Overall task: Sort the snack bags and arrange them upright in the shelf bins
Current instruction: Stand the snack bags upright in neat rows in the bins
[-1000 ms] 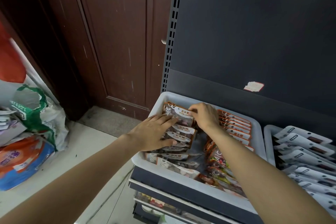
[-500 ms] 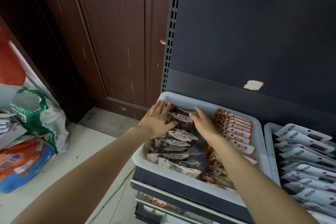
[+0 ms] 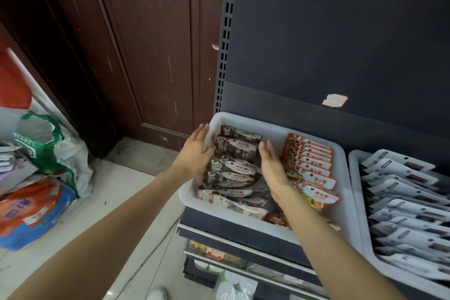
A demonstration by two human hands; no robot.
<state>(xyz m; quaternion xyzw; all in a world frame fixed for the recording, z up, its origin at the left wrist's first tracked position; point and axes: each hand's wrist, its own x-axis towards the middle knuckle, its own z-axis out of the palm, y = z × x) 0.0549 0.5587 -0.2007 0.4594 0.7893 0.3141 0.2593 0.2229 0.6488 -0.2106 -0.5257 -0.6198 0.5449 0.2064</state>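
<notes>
A white bin on the shelf holds a row of brown stone candy bags on its left side and a row of orange sugar bags on its right. My left hand lies flat with straight fingers against the left edge of the brown row, by the bin's left wall. My right hand stands flat between the two rows, palm against the right edge of the brown bags. Several brown bags lie tilted at the bin's front.
A second white bin of white-and-grey bags stands to the right. A dark shelf back panel rises behind. Lower shelves hold more goods. Plastic sacks sit on the floor at left, beside a brown door.
Both hands lifted off the tops of the brown bags and moved apart to the row's two sides, now flat with straight fingers. The brown row stands more even.
</notes>
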